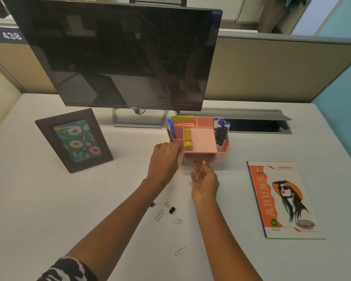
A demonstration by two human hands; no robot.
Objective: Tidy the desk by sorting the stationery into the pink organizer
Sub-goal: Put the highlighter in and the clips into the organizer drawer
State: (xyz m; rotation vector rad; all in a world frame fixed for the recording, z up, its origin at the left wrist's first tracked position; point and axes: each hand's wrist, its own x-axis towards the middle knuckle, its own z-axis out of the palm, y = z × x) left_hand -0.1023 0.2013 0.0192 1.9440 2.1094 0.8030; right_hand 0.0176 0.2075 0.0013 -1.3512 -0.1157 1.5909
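The pink organizer stands on the white desk under the monitor. It holds a yellow glue stick, coloured sticky notes, blue pens and several markers. My left hand rests against the organizer's front left corner, fingers curled at its edge. My right hand hovers palm-up just in front of the organizer's lower drawer, fingers relaxed and holding nothing. Loose on the desk near me lie a black binder clip, another small one by my left forearm, and three paper clips.
A dark Dell monitor on a stand fills the back. A framed doughnut picture leans at the left. An orange and white notebook lies at the right. A cable slot opens behind the organizer. Partition walls bound the desk.
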